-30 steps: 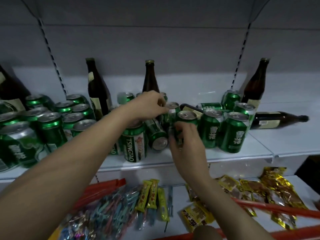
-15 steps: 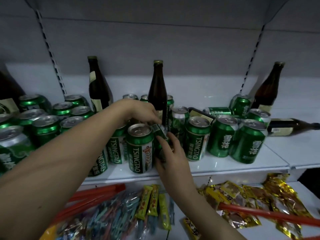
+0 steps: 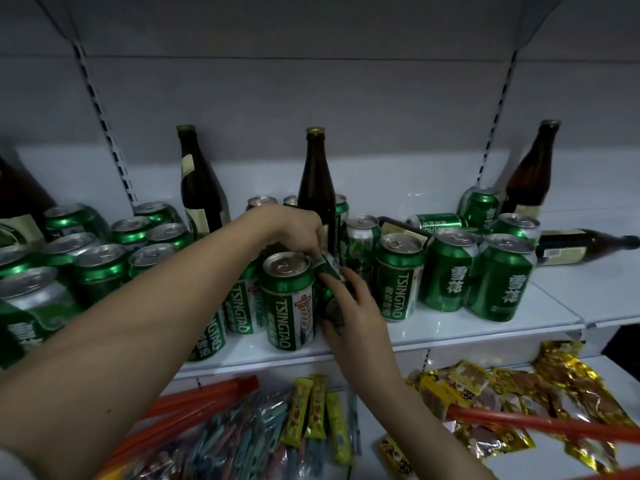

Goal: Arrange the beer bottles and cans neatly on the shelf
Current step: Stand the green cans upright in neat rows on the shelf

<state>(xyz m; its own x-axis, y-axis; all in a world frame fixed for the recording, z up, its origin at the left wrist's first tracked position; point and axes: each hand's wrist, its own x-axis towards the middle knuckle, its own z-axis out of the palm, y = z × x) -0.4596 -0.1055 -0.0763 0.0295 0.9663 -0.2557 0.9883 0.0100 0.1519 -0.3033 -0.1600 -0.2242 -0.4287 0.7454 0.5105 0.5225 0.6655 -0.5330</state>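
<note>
- Nearest the camera, on the lower shelf (image 3: 540,465), loose snacks are seen: yellow bars (image 3: 313,412) in the middle, gold-foil packets (image 3: 561,393) at the right, red strips across both sides.
- At the front of the beer shelf (image 3: 450,332), a tilted green can (image 3: 330,271) is held between both hands; its long axis slopes from upper rear to lower front, with one round end turned toward the camera.
- The can's lower part is wrapped by the curled fingers of the right hand (image 3: 349,306), while its upper end is pinched by the bent fingertips of the left hand (image 3: 294,228).
- Just left of the held can, an upright Tsingtao can (image 3: 287,299) is seen (green, white lettering running vertically, silver top); more upright ones are partly hidden behind the left forearm.
- To the right, another Tsingtao can (image 3: 398,275) and two green cans with Chinese characters (image 3: 478,275) are stood upright.
- At the left, a cluster of green cans (image 3: 100,258) is stood upright, tops showing.
- Further back, one can (image 3: 438,221) is laid on its side, long axis left to right.
- At the right, a brown bottle (image 3: 585,245) is laid flat, neck pointing right.
- At the rear, three brown bottles are stood upright: left (image 3: 199,188), centre (image 3: 317,188), right (image 3: 530,174).
</note>
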